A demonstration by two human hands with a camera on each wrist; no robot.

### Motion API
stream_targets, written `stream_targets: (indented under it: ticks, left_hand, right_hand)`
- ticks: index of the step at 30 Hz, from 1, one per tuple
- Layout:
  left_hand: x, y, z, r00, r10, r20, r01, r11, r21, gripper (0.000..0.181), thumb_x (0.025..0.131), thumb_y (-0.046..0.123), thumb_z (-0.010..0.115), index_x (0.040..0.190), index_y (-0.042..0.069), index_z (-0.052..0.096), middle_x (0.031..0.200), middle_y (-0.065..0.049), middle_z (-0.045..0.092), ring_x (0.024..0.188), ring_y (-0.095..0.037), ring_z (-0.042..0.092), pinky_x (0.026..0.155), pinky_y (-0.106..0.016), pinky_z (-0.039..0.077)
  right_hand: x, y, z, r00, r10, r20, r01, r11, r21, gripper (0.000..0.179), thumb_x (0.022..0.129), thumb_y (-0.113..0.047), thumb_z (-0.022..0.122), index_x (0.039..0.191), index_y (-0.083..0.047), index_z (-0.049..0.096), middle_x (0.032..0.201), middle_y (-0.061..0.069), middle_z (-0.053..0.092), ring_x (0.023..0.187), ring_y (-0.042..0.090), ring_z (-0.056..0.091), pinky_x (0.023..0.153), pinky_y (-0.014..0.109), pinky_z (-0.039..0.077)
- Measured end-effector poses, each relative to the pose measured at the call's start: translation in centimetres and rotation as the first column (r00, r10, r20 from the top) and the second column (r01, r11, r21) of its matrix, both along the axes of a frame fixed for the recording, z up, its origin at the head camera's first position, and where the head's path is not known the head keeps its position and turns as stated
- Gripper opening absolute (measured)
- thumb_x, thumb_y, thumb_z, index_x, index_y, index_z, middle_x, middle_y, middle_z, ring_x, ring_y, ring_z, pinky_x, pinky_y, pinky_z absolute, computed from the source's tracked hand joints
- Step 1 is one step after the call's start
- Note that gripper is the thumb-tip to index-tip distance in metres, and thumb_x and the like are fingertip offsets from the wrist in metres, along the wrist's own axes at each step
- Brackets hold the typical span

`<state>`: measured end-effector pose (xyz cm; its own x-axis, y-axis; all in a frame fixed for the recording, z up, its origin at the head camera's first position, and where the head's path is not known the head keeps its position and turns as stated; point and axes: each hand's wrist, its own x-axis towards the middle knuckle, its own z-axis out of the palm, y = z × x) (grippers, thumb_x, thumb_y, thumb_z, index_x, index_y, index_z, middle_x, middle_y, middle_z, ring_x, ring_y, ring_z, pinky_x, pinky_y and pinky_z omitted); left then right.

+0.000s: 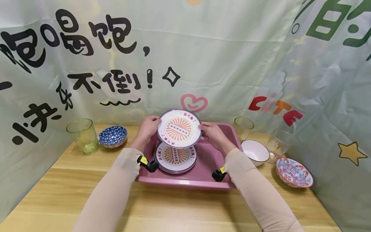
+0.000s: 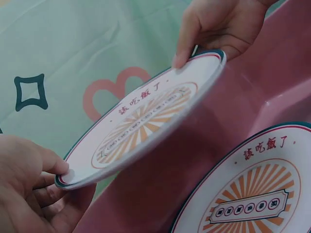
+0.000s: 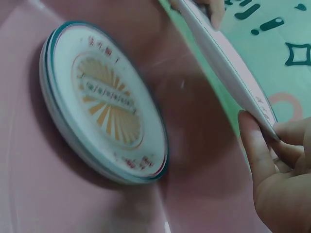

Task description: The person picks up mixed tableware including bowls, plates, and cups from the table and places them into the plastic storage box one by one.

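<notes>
Both hands hold up one round white plate [image 1: 179,128] with a dark rim, an orange sunburst and red lettering, tilted toward the head camera. My left hand [image 1: 147,130] pinches its left edge, thumb on top, as the left wrist view shows at the plate's edge [image 2: 136,126]. On the opposite edge, my right hand [image 1: 215,137] pinches the rim between thumb and fingers [image 3: 284,165]. Below it, a short stack of matching plates [image 1: 175,159] lies in the left part of a pink tub [image 1: 185,183]; the raised plate hides the stack's far edge in the head view.
Left of the tub stand a green glass [image 1: 84,137] and a blue patterned bowl [image 1: 112,136]. To its right are a yellowish glass [image 1: 243,127], a white bowl [image 1: 255,152], a clear glass [image 1: 279,145] and a floral bowl [image 1: 294,173]. A printed curtain [image 1: 220,64] surrounds the wooden table [image 1: 179,209].
</notes>
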<state>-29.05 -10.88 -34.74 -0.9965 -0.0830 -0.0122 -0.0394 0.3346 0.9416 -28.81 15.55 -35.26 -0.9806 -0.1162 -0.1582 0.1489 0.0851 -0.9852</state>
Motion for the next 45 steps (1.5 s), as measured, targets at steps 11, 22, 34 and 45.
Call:
stream_targets:
  ticks: [11,22,34,45]
  left_hand:
    - [0.1,0.0,-0.6,0.998,0.006,-0.056,-0.02,0.967,-0.254,0.034,0.1,0.018,0.05,0.129,0.007,0.064,0.127,-0.014,0.063,0.114,-0.03,0.057,0.095,-0.041,0.047]
    - [-0.3,-0.2,-1.3,0.997,-0.03,-0.074,-0.012,0.862,-0.508,0.028,0.098,0.017,0.048,0.109,0.005,0.071,0.114,-0.012,0.068,0.099,-0.031,0.062,0.088,-0.044,0.048]
    - [0.0,0.2,-0.9,0.994,-0.107,-0.026,0.057,0.704,-0.708,0.033,0.1,0.013,0.04,0.107,0.002,0.07,0.108,-0.014,0.069,0.101,-0.031,0.063,0.094,-0.044,0.048]
    - [0.2,0.4,-1.1,0.986,-0.166,0.009,0.115,0.638,-0.761,0.033,0.094,0.001,0.043,0.117,0.0,0.066,0.116,-0.017,0.067,0.106,-0.031,0.06,0.098,-0.041,0.046]
  right_hand:
    - [-0.3,-0.1,-1.2,0.999,0.045,0.021,-0.046,0.998,0.039,0.031,0.101,-0.009,0.052,0.127,0.008,0.055,0.098,0.012,0.061,0.076,0.015,0.064,0.073,0.029,0.059]
    - [-0.2,-0.1,-1.5,0.994,0.096,0.06,-0.105,0.981,0.163,0.032,0.1,-0.008,0.055,0.127,0.007,0.056,0.093,0.012,0.061,0.076,0.016,0.061,0.09,0.044,0.054]
    - [-0.1,0.1,-2.2,0.984,0.144,0.106,-0.161,0.971,0.177,0.027,0.099,-0.006,0.054,0.121,0.011,0.056,0.081,0.009,0.06,0.067,0.015,0.061,0.087,0.044,0.056]
    - [0.1,0.0,-2.5,0.969,0.203,0.141,-0.232,0.945,0.232,0.024,0.099,-0.003,0.053,0.117,0.012,0.057,0.085,0.011,0.061,0.07,0.016,0.063,0.078,0.036,0.059]
